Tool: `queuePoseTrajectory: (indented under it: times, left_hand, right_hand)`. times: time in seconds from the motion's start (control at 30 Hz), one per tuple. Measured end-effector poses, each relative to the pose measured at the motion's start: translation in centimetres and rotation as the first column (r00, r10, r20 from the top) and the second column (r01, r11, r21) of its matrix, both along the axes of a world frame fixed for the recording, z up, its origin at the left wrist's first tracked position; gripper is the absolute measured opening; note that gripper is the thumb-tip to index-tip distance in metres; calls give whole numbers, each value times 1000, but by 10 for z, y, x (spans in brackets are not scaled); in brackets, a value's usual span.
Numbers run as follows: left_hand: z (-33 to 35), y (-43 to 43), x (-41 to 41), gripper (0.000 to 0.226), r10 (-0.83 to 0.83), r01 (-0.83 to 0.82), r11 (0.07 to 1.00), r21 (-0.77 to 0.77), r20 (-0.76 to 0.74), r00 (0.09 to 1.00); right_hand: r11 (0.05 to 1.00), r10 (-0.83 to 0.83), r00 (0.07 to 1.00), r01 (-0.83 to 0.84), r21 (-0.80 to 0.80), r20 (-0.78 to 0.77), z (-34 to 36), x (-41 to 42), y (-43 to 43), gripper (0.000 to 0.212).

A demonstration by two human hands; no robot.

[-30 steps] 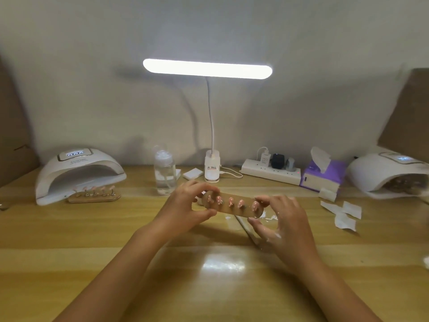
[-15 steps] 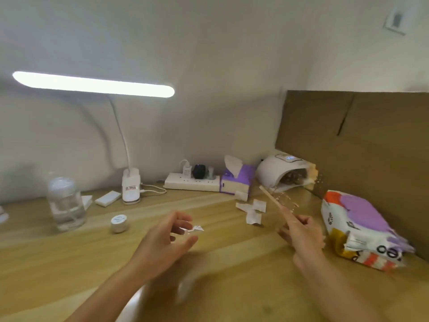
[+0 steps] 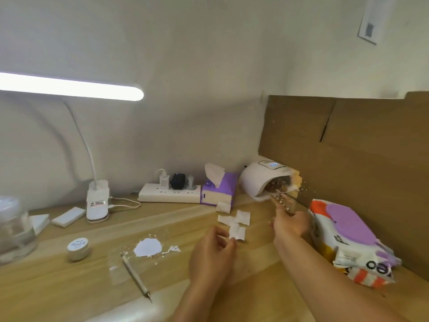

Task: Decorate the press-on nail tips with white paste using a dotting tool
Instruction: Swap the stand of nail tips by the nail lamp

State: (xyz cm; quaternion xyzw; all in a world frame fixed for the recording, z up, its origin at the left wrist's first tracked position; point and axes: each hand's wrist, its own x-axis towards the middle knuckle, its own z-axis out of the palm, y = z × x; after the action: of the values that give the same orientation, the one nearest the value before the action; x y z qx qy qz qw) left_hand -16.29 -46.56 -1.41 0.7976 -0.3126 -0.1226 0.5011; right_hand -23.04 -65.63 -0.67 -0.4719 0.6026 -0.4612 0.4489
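Wood desk [image 3: 69,287] against a white wall, with a cardboard sheet [image 3: 371,147] propped along the right side.

Right hand [image 3: 290,223] is reaching out toward the back right corner. Its fingers are wrapped round the near end of the wooden holder [image 3: 284,204] with the nail tips [image 3: 281,201] on it. The far end of the holder sits right at the mouth of the nail lamp [image 3: 257,180]. The tips are pretty blurry, so I can't count them or see any paste on them.

Left hand [image 3: 212,249] hovers over the middle of the desk, fingers loosely curled, thumb close to the forefinger, nothing in it as far as I can see. Its fingertips are just beside one of the paper scraps [image 3: 236,220], can't tell if they touch.

White paste [image 3: 147,247] is a blob straight on the desk, left of that hand, with little crumbs round it. The dotting tool [image 3: 135,276] lies flat just in front of the blob, tip pointing at the near edge, nobody touching it. A small round jar [image 3: 78,247] sits further left, lid on.

Along the back there's a desk lamp [image 3: 97,201] switched on, a power strip [image 3: 170,196] and a purple tissue box [image 3: 217,191]. A wipes pack [image 3: 348,238] lies by the cardboard, just right of the right arm.
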Motion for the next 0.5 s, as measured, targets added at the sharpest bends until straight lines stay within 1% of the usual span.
queuePoseTrajectory:
  times: [0.07,0.13,0.2,0.27,0.33,0.4,0.5]
  left_hand:
    - [-1,-4,3,19,45,-45,998,46,15,999]
    - [1,-10,7,26,58,-59,993,104,20,998]
    - [5,-16,9,29,83,-81,990,118,-9,997]
    - [5,-21,8,29,134,-132,989,64,-35,990]
    - [1,-22,6,29,184,-184,983,-1,-24,983]
    - [0,-23,5,30,195,-195,981,-15,-9,981]
    - [2,-25,7,29,196,-198,979,-37,-47,979]
  right_hand:
    - [1000,-6,998,7,6,-56,-3,5,-15,68]
    - [1000,-13,999,12,-11,-30,-4,12,-25,65]
    - [1000,-28,1000,28,4,4,-3,17,-30,59]
    - [999,-32,999,32,19,-10,-4,20,-35,56]
    - [1000,-26,998,27,8,-48,-7,23,-41,54]
    - [1000,-18,997,18,5,-74,-9,25,-47,53]
    - [1000,17,994,-20,-24,-110,-14,23,-55,50]
